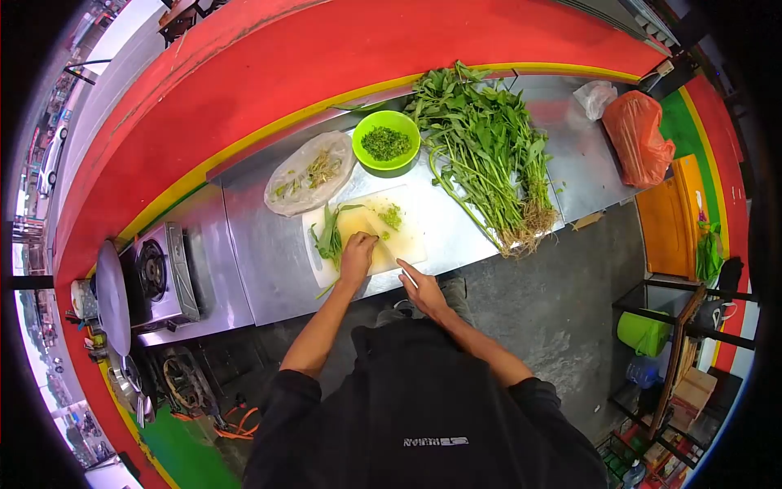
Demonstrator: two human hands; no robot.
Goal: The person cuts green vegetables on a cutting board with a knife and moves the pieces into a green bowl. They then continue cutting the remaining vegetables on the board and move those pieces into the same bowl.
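Note:
A white cutting board (411,218) lies on the metal counter. On its left side rests a bunch of leafy greens (329,239), and a small heap of chopped greens (391,216) sits toward its upper right. My left hand (358,251) is over the middle of the board, its fingers closed together beside a few green bits; what they pinch is too small to make out. At the board's lower right corner, my right hand (422,292) grips a knife (409,277) with a pale handle. The blade is hard to see from here.
Behind the board stand a green bowl (364,155) of chopped greens and a plastic bag (289,183) with trimmings. A large pile of rooted leafy stalks (497,147) lies to the right, farther on an orange bag (635,138). A gas stove (169,269) is at the left.

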